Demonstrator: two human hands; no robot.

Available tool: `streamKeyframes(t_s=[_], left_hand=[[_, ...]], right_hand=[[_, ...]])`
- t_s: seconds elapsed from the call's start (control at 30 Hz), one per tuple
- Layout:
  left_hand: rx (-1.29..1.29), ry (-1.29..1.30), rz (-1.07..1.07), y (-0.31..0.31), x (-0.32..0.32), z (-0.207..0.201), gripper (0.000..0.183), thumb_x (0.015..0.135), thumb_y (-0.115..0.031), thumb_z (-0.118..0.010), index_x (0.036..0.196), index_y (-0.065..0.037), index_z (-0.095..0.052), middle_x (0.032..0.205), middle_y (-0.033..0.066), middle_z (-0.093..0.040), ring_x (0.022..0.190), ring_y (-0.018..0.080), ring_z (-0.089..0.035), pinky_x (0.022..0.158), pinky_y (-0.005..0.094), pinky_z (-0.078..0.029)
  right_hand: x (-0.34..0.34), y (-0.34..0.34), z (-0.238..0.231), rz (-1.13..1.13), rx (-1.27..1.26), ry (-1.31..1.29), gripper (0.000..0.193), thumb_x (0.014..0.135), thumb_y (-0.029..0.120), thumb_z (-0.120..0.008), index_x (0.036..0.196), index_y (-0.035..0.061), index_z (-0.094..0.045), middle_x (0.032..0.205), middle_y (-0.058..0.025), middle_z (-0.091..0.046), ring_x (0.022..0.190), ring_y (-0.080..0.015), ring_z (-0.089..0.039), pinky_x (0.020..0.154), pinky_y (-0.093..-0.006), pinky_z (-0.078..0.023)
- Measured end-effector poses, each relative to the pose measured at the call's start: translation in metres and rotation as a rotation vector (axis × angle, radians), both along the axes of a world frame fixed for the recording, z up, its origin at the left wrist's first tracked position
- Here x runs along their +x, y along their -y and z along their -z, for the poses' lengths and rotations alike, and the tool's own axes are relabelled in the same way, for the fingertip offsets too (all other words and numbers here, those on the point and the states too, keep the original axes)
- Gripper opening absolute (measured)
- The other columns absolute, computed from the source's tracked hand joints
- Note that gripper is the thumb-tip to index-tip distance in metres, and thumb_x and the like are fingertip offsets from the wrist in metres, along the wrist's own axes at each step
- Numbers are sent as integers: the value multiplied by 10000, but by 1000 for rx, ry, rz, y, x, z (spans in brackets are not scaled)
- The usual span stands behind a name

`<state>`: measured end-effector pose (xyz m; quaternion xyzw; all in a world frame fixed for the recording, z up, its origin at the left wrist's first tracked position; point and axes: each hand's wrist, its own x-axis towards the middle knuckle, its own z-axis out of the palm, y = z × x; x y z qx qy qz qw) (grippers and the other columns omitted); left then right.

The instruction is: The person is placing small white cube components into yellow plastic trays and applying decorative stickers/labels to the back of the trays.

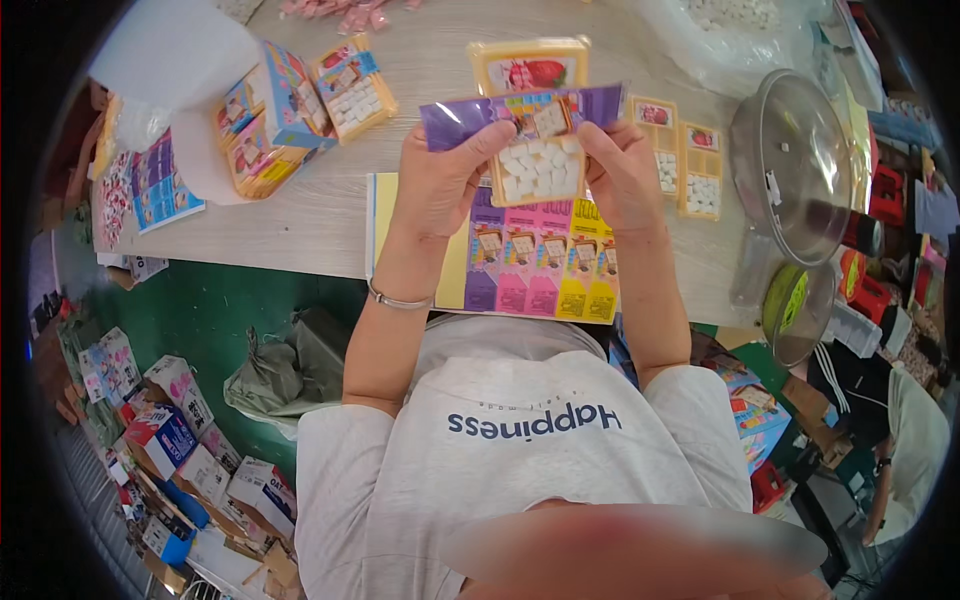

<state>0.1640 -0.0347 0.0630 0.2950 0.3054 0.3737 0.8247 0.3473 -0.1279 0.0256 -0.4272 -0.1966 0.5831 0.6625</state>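
Observation:
Between my two hands is a small yellow tray (pixel 540 197) filled with white square pieces. A purple printed label strip (pixel 455 122) lies across its upper part, reaching out past both sides. My left hand (pixel 437 178) pinches the strip's left part, thumb on top, beside the tray. On the other side, my right hand (pixel 626 178) grips the strip and the tray's right edge with thumb on top. Beneath the hands lies a sheet of purple, pink and yellow labels (pixel 540 285). Just beyond the strip sits a yellow tray with a strawberry picture (pixel 530 68).
Two filled trays (pixel 700 190) lie to the right, near a round clear plastic tub (pixel 800 140). A bag of white pieces (pixel 725 15) is at the far right. Labelled trays (pixel 355 95) stand at the left. Boxes (pixel 160 440) crowd the floor; another person (pixel 910 440) is at right.

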Motion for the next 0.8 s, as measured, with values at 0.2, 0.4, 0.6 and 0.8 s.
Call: streamKeyframes(t_s=[0.2,0.4,0.6,0.8], left_hand=[[-70,12,-64,-1,-30,10,263,838,-5,-781,1079,-25,-678,969,57,-712,843,118,-672,743,268,-571],[1100,-690,-318,33,-75,-22,361,760,-51,-859,1077,-2,-692,966,32,-687,784,85,-577,730,225,-491],[715,-211,-239,41,-76,-10,311,776,-32,-835,1061,-9,-711,951,63,-713,840,112,-634,764,243,-506],[1162,-114,109,28,-112,-30,180,783,-44,-759,959,-82,-758,969,51,-747,933,216,-711,934,406,-508]], right_hand=[[-38,1,-33,98,41,300,246,878,-3,-704,1119,-35,-667,1046,-132,-725,891,-172,-711,804,-314,-588],[-76,10,-57,336,95,497,214,820,-82,-736,1026,-32,-706,993,-91,-726,850,-152,-695,754,-300,-577],[-75,23,-60,76,230,966,186,804,-26,-773,987,-34,-736,962,-126,-732,862,-182,-694,728,-323,-572],[-54,15,-80,-441,678,635,241,882,248,-728,932,16,-764,979,-161,-726,1003,-370,-657,861,-475,-526]])
